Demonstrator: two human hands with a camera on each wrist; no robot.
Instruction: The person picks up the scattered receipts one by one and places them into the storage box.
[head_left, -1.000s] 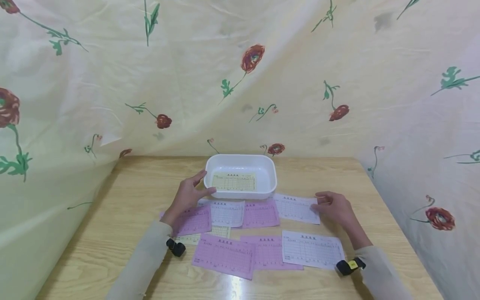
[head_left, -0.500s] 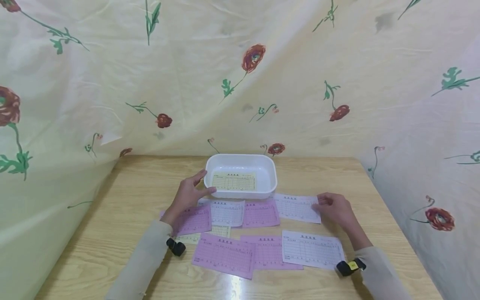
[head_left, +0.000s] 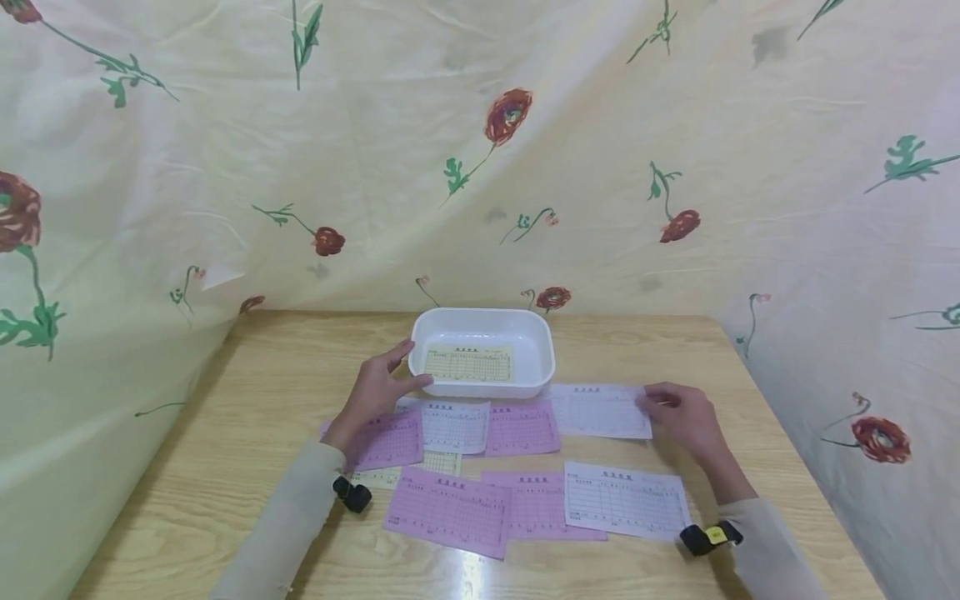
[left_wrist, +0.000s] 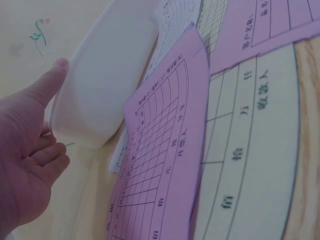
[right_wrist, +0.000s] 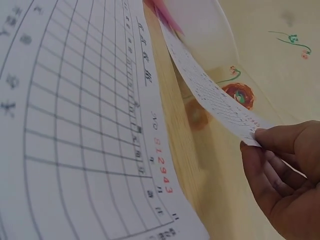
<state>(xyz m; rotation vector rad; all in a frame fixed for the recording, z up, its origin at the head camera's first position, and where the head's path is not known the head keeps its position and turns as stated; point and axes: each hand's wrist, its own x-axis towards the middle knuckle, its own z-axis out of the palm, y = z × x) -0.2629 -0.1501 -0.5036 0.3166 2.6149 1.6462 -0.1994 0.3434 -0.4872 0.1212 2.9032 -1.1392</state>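
My left hand [head_left: 375,383] holds the left end of a white plastic tray [head_left: 542,367], thumb at its front and fingers at its side. In the left wrist view, the straight thumb [left_wrist: 52,80] lies against the tray wall [left_wrist: 105,70]. Inside lies a yellow receipt slip [head_left: 468,364]. My right hand [head_left: 686,417] pinches the right end of a white receipt slip [head_left: 600,412], between thumb and fingertips in the right wrist view. That slip [right_wrist: 210,92] is lifted at this end; its far end reaches the tray's front right corner.
In front of the tray lie pink slips [head_left: 450,511], [head_left: 521,429], overlapping white slips [head_left: 455,427], [head_left: 626,500] and a partly covered yellow slip [head_left: 442,463]. The wooden table [head_left: 300,350] meets a flowered cloth [head_left: 375,167] at the back and sides.
My right hand has moved slightly right and away from me, and the pinched white slip has shifted and turned with it. The left hand and tray have stayed put.
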